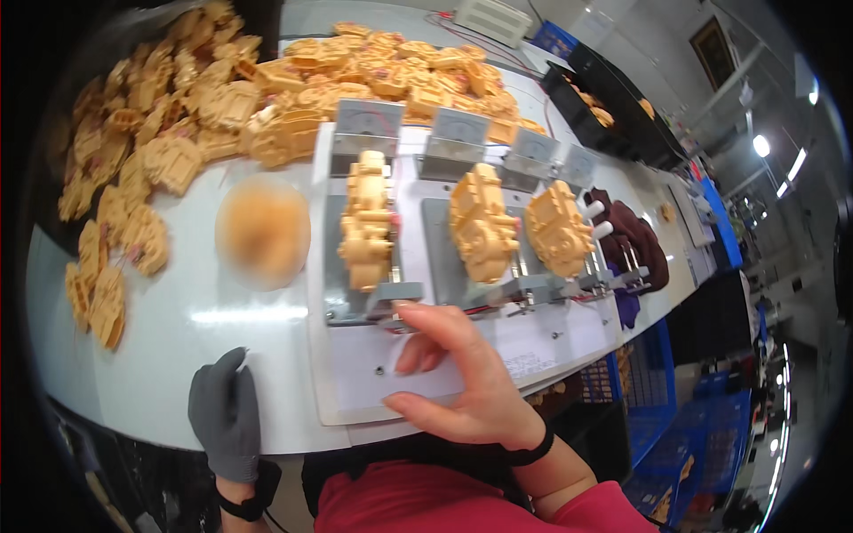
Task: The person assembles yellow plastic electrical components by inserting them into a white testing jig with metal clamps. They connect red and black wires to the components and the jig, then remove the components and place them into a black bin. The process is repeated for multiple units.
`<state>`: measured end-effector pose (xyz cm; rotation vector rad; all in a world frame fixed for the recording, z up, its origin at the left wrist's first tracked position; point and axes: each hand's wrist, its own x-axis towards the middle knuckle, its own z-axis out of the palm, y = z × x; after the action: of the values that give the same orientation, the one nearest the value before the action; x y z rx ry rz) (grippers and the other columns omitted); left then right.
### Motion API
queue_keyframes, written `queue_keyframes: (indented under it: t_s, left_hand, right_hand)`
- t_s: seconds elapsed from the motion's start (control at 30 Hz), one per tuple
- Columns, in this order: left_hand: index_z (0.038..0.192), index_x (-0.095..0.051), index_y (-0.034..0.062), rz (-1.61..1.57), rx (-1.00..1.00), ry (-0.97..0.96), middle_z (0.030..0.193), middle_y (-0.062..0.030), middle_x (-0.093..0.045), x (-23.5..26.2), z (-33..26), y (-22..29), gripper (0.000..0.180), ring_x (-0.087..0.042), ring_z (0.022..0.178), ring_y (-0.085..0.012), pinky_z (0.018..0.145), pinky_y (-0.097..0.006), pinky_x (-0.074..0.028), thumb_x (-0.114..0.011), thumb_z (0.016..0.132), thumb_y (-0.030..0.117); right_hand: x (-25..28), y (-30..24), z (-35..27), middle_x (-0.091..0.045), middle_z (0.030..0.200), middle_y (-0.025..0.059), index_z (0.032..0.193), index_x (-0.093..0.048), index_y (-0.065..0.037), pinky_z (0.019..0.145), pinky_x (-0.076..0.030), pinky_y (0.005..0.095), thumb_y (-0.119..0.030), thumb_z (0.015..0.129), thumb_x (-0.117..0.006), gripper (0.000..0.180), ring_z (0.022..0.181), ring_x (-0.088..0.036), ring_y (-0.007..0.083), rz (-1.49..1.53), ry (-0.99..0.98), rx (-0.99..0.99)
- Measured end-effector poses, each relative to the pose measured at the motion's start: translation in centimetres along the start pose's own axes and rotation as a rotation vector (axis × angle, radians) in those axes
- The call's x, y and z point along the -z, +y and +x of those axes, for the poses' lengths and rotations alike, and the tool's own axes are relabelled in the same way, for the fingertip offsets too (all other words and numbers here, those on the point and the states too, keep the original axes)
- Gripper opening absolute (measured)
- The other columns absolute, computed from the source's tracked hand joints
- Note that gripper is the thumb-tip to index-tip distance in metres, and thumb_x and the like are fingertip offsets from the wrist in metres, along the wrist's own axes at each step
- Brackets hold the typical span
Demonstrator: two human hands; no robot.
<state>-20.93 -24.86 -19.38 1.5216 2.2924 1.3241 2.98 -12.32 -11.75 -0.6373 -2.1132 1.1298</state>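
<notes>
Bare right hand (466,377) at the test fixture (373,355) on the tabletop (178,355).
Fingers (418,351) loosely spread, gripping nothing; nearest tan moulded part (367,220) clamped just beyond, long axis pointing away. Gloved left hand (227,413) flat, empty, farther off.

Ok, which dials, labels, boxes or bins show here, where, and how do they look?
Four meter dials: grey-white squares along the fixture's back edge.
White label sheet: on the fixture base, by the right hand.
White box: table's far end.
Black bins: upper right.
Blue crates: lower right.
</notes>
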Motion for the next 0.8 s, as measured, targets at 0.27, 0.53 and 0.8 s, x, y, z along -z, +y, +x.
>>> queue_keyframes:
  t_s: [0.27, 0.53, 0.8]
  left_hand:
    - [0.107, -0.067, 0.0051, 0.025, -0.072, 0.023, 0.07, -0.008, -0.053, 0.4, 0.4, 0.3, 0.024, -0.051, 0.065, -0.0239, 0.062, -0.037, -0.042, -0.064, 0.084, -0.003]
    - [0.108, -0.067, 0.0063, 0.032, -0.101, 0.039, 0.071, -0.008, -0.053, 0.3, 0.4, 0.0, 0.025, -0.053, 0.068, -0.0245, 0.063, -0.037, -0.043, -0.066, 0.084, -0.001]
    - [0.111, -0.067, 0.0058, -0.061, -0.098, 0.021, 0.08, -0.0073, -0.058, 0.2, 0.3, -0.2, 0.024, -0.057, 0.074, -0.0211, 0.069, -0.033, -0.047, -0.065, 0.087, 0.002]
  right_hand:
    - [-0.5, 0.9, -0.7, -0.054, 0.125, 0.0113, 0.142, -0.044, -0.007, 0.077, -0.049, 0.0266, -0.004, 0.079, -0.078, 0.072, 0.086, -0.06, 0.0116, 0.001, 0.132, 0.058]
    - [-0.7, 1.1, -0.9, -0.054, 0.119, 0.0095, 0.141, -0.046, -0.006, 0.077, -0.049, 0.0262, -0.004, 0.08, -0.077, 0.069, 0.085, -0.06, 0.0106, -0.005, 0.162, 0.033]
    - [-0.4, 0.0, -0.3, -0.054, 0.116, 0.0075, 0.14, -0.048, -0.008, 0.076, -0.049, 0.0256, -0.006, 0.084, -0.074, 0.061, 0.083, -0.059, 0.0116, 0.034, 0.089, -0.006]
